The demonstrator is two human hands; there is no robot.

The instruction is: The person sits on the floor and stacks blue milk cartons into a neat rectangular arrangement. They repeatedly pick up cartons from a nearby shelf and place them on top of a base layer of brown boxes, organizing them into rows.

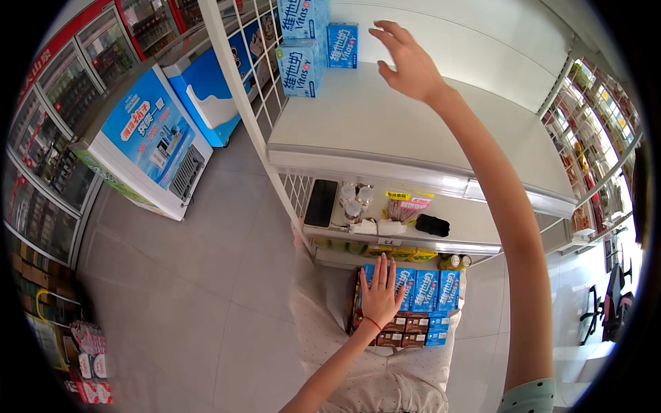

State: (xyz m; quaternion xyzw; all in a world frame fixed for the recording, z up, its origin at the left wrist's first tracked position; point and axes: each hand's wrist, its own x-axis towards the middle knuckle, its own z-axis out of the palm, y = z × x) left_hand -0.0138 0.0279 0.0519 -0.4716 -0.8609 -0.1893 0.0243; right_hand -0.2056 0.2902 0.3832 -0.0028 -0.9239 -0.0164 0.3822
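Note:
My left hand [380,297] lies spread on top of a stack of drink cartons [426,290] resting on my lap. Blue Vitasoy cartons form the top layer, with brown cartons [403,339] and more blue ones below. My right hand [413,64] is raised over the upper shelf [372,111], fingers apart and holding nothing. Just left of it, one blue Vitasoy carton [343,46] stands upright against the back panel. Beside that carton, larger light-blue Vitasoy packs [299,71] are stacked at the shelf's left end.
A lower shelf [470,227] holds a black phone [321,203], clear jars [353,209], a snack bag [408,206] and a black object [433,225]. A white wire grid [258,67] bounds the left side. Chest freezers [150,149] and glass-door coolers [46,149] stand farther left.

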